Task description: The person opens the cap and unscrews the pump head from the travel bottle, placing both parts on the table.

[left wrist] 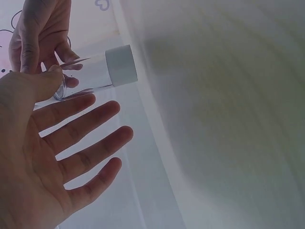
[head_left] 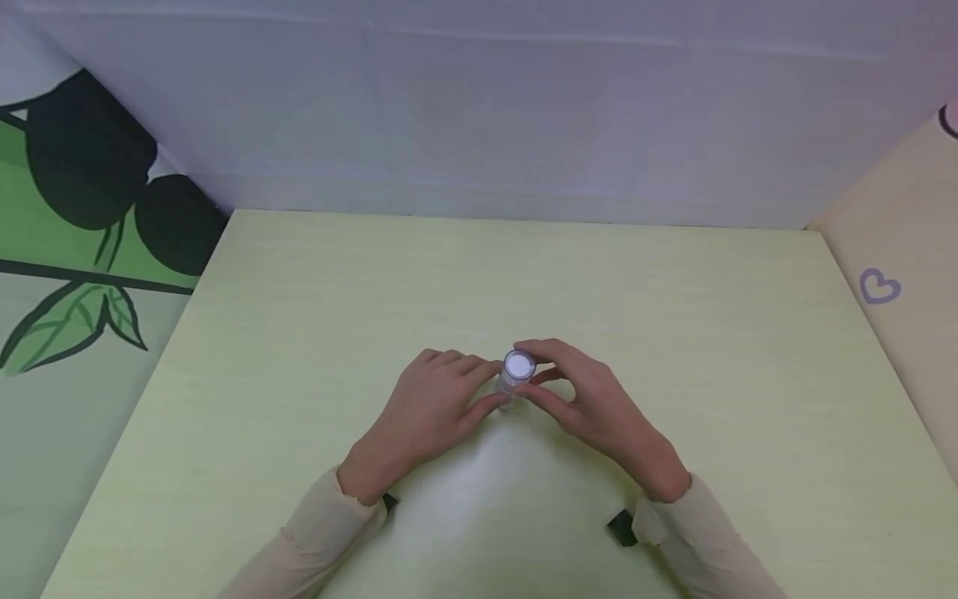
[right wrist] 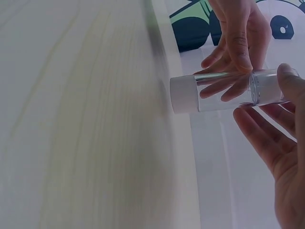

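Mid-table, head view: clear cylinder [head_left: 516, 371] stands near upright between left hand [head_left: 437, 408] and right hand [head_left: 602, 409]; contact with the table [head_left: 524, 283] cannot be confirmed.
Hands, head view: left thumb and forefinger pinch the side; right thumb and fingers pinch the top.
Room, head view: table surface extends to both sides; far edge [head_left: 524, 221] is well apart from the hands, below a pale backdrop [head_left: 479, 116].
White end, left wrist view: opaque white end [left wrist: 121, 65] forms the bottom; remaining left fingers are spread.
Clear wall, left wrist view: probably light, stiff and slick; possibly brittle.
Grip zone, right wrist view: right hand pinches the upper section [right wrist: 268, 88] beside a ring [right wrist: 254, 89]. Recommended hold: opposed fingertips, moderate pressure.
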The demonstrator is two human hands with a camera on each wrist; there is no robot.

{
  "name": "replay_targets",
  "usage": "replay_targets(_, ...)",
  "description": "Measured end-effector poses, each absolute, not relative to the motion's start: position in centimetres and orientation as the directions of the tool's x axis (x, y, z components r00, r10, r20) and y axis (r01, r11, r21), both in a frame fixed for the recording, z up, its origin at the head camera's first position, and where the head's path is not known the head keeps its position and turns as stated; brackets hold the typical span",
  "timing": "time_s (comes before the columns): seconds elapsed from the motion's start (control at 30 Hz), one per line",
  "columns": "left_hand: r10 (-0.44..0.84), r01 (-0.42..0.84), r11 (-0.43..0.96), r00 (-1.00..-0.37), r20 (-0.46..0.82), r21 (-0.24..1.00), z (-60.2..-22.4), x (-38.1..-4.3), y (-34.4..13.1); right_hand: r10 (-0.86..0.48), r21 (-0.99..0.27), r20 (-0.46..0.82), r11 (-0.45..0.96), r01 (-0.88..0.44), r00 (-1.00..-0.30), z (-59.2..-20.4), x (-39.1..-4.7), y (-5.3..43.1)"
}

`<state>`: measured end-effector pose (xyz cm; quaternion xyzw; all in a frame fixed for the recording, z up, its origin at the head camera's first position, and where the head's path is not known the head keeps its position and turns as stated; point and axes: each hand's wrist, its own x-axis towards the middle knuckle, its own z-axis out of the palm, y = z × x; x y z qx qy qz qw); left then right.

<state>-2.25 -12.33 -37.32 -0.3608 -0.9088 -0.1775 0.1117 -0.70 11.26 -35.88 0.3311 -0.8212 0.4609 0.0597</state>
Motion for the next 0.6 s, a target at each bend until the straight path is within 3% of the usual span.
replay_targets(0.6,0.584,0.704,0.655,-0.702,0.408,0.273,-36.62,-2.04,-11.78,-0.326,-0.857,0.373,0.236,-0.457,-0.868,-36.46,-0.42,11.90)
